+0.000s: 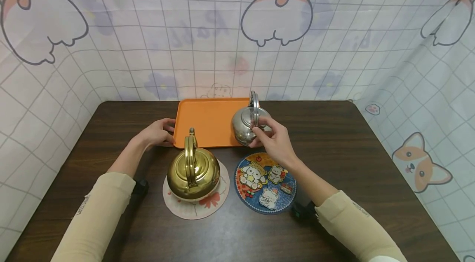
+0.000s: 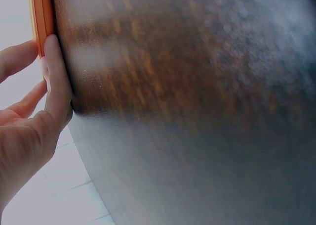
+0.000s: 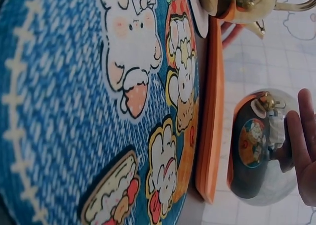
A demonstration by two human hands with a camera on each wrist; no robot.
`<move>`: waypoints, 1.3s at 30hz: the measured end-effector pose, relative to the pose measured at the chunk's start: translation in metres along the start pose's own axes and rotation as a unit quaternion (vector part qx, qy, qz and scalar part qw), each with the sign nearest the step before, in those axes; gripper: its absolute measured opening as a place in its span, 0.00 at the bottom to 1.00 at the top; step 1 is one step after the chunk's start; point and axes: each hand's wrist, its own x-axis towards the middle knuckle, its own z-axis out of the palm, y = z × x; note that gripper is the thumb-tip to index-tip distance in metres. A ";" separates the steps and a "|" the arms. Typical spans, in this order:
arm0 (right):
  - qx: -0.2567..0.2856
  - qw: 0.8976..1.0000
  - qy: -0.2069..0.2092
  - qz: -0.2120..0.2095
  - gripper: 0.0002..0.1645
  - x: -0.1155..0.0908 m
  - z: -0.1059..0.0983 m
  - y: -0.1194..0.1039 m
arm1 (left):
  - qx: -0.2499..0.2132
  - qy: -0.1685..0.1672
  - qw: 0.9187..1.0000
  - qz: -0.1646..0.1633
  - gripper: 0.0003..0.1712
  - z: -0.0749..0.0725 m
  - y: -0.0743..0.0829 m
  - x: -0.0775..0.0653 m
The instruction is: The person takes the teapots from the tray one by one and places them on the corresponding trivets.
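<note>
A silver kettle (image 1: 243, 127) is at the right end of an orange tray (image 1: 208, 124). My right hand (image 1: 276, 138) pinches the lower part of its upright handle between thumb and fingers. In the right wrist view, fingers (image 3: 301, 141) lie against the shiny kettle body (image 3: 252, 180). Whether its base touches the tray is hidden. My left hand (image 1: 157, 133) touches the tray's left edge, near the front corner. In the left wrist view, its fingertips (image 2: 52, 44) meet the tray rim (image 2: 42, 17).
A gold kettle (image 1: 196, 175) stands on a pink floral round mat (image 1: 182, 208) at front left. Beside it lies a blue round mat (image 1: 241, 192) with cartoon animals, under my right forearm. The dark wooden table (image 1: 326, 130) backs onto a patterned cloth wall (image 1: 200, 64).
</note>
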 end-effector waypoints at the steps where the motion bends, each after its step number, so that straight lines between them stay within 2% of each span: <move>1: -0.001 1.000 -0.001 0.001 0.15 -0.001 0.000 -0.005 | 0.000 0.000 1.000 0.000 0.48 0.000 0.000 0.000; 9: -0.021 1.000 0.001 0.013 0.16 -0.010 -0.002 -0.018 | -0.004 0.000 1.000 0.002 0.48 0.000 -0.002 0.000; 22: -0.004 1.000 0.007 -0.004 0.14 -0.019 -0.006 -0.022 | 0.000 0.001 1.000 0.001 0.49 -0.001 -0.003 0.002; 32: -0.036 0.999 0.009 -0.014 0.14 -0.031 -0.012 -0.025 | 0.000 0.001 1.000 0.005 0.48 -0.001 -0.004 0.003; 39: -0.049 0.999 0.013 0.011 0.14 -0.042 -0.015 -0.029 | 0.004 0.006 1.000 -0.001 0.48 0.000 -0.003 0.003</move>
